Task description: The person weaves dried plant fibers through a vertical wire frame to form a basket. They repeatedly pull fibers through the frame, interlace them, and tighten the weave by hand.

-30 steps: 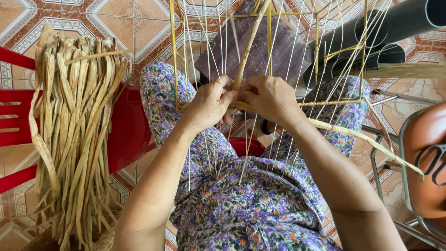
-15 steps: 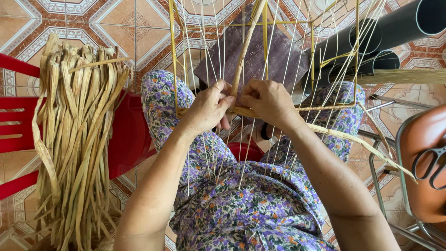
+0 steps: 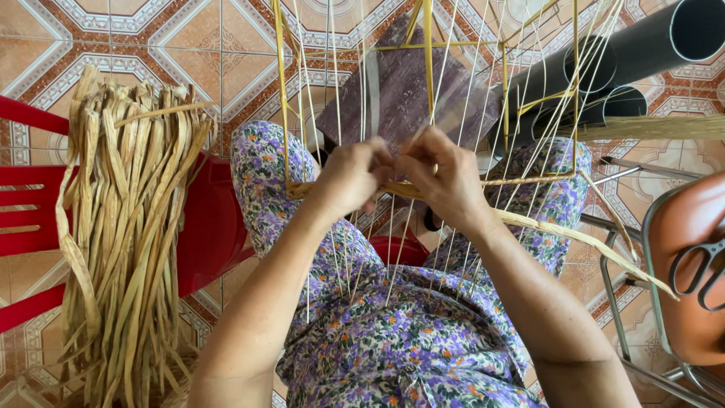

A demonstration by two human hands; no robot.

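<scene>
Woven strand (image 3: 411, 189) pinched by left hand (image 3: 353, 177) and right hand (image 3: 445, 181), both grips clenched; overpulling may snap thin uprights (image 3: 332, 91).

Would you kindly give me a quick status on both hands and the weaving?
Left hand and right hand pinching a dried strand at the yellow wire frame. Thin upright strings crowd the fingers. Strand bundle lies left.

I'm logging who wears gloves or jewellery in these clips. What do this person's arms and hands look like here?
Both forearms are bare, with no sleeves in view and no gloves. The left hand shows no jewellery. The right hand has what looks like a thin gold ring on one finger. No watch or bracelet shows on either wrist. Below the arms the person wears floral clothing, purple and orange on white.
</scene>
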